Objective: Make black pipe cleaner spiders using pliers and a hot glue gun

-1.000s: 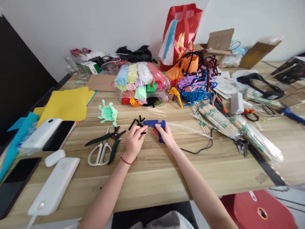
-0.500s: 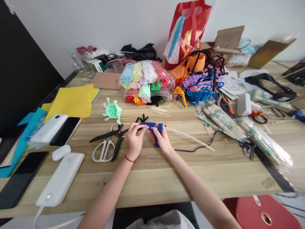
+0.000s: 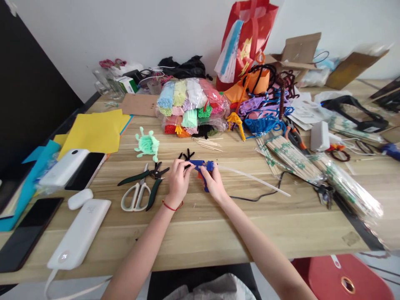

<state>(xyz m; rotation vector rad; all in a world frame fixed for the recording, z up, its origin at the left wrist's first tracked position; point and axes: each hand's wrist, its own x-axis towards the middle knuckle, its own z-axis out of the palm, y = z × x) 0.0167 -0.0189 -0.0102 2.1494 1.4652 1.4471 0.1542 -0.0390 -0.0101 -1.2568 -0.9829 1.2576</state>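
Note:
My right hand [image 3: 215,183] grips a small blue glue gun [image 3: 200,166] by its handle above the wooden table [image 3: 218,225]. A clear glue stick [image 3: 253,180] sticks out of its back toward the right, and a black cord [image 3: 259,193] trails off beside it. My left hand [image 3: 177,181] is closed in a pinch at the gun's nozzle, holding a small black piece I can barely make out. A few short black pipe-cleaner bits [image 3: 186,155] lie just beyond the hands.
White scissors [image 3: 135,196] and green pliers [image 3: 153,183] lie left of my hands. A mint pipe-cleaner figure [image 3: 146,145], yellow paper [image 3: 93,132], power banks [image 3: 79,235] and phones [image 3: 26,233] sit further left. Bagged pipe cleaners [image 3: 190,106], skewer bundles [image 3: 293,156] and a red bag [image 3: 246,33] crowd the far side.
Both hands and the glue gun have drawn slightly nearer to me. My left hand has come up to the nozzle and pinched there. The view shifted a little to the left.

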